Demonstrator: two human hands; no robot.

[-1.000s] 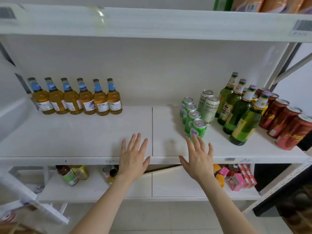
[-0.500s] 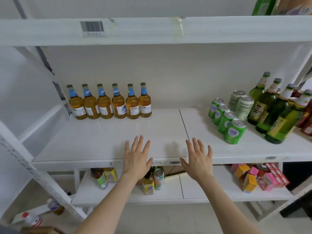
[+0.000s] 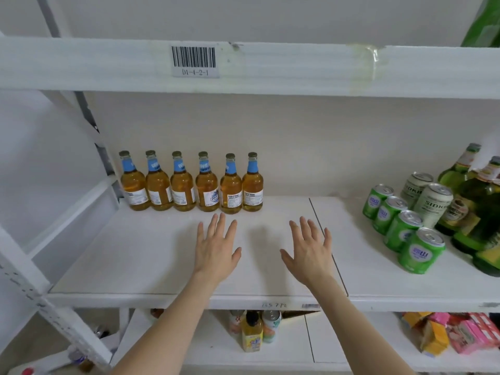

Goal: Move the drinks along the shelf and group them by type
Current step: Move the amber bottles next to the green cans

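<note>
Several amber bottles with blue neck labels (image 3: 190,182) stand in a row at the back left of the white shelf (image 3: 151,253). On the right stand several green cans (image 3: 397,223) in a line, two grey cans (image 3: 430,198) behind them, and green glass bottles (image 3: 470,201) at the frame's edge. My left hand (image 3: 216,247) and my right hand (image 3: 311,253) hover over the middle of the shelf, fingers straight and spread, holding nothing. The left fingertips are just in front of the amber row.
The upper shelf's front edge carries a barcode label (image 3: 193,60). The lower shelf holds a yellow bottle (image 3: 251,334), a can (image 3: 270,323) and pink and orange cartons (image 3: 454,334). A white upright frame (image 3: 40,293) slants at the left.
The view has swung left and closer, so the right-hand drinks sit at the frame's edge and the red cans are out of view. Both hands have reached farther in over the shelf, still spread.
</note>
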